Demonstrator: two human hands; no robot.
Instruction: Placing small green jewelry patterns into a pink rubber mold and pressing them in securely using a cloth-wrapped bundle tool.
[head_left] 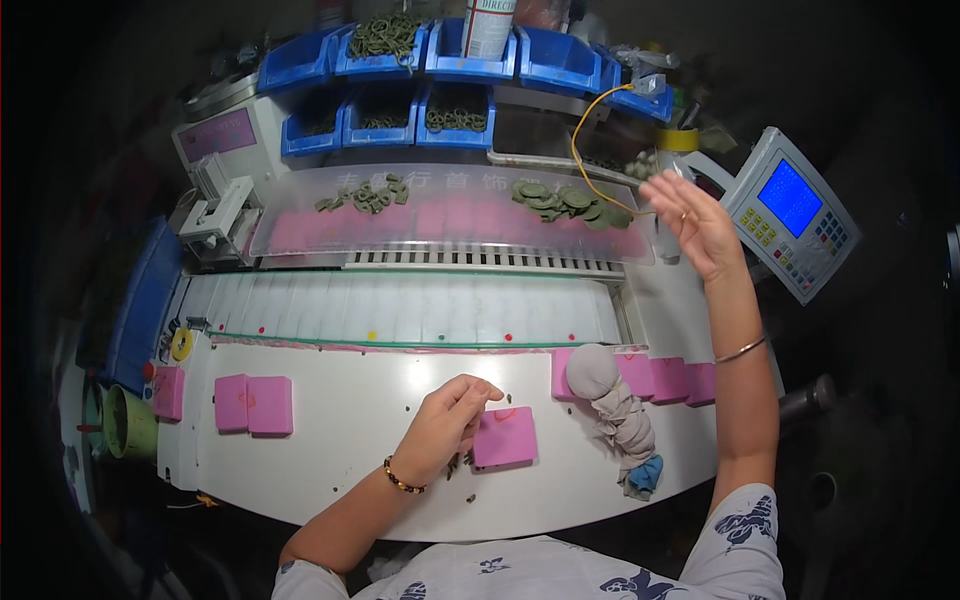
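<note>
My left hand [448,425] is low over the front of the white table, with its thumb and fingers pinched together. Whatever may be between the fingertips is too small to make out. It is right beside a pink block [507,438] with a red mark on its top edge, and small dark green bits lie under the wrist side. My right hand [697,222] is raised at the far right, fingers stretched out, holding nothing that shows. Just left of it, flat green oval pieces [570,202] are heaped on a translucent plastic sheet [460,190].
More pink blocks [270,405] stand at left and right. A wrapped cloth bundle [618,410] lies at right. Blue bins [470,65] with green pieces line the back. A control panel [790,215] with a blue screen stands far right; a yellow cable [577,140] hangs near my right hand.
</note>
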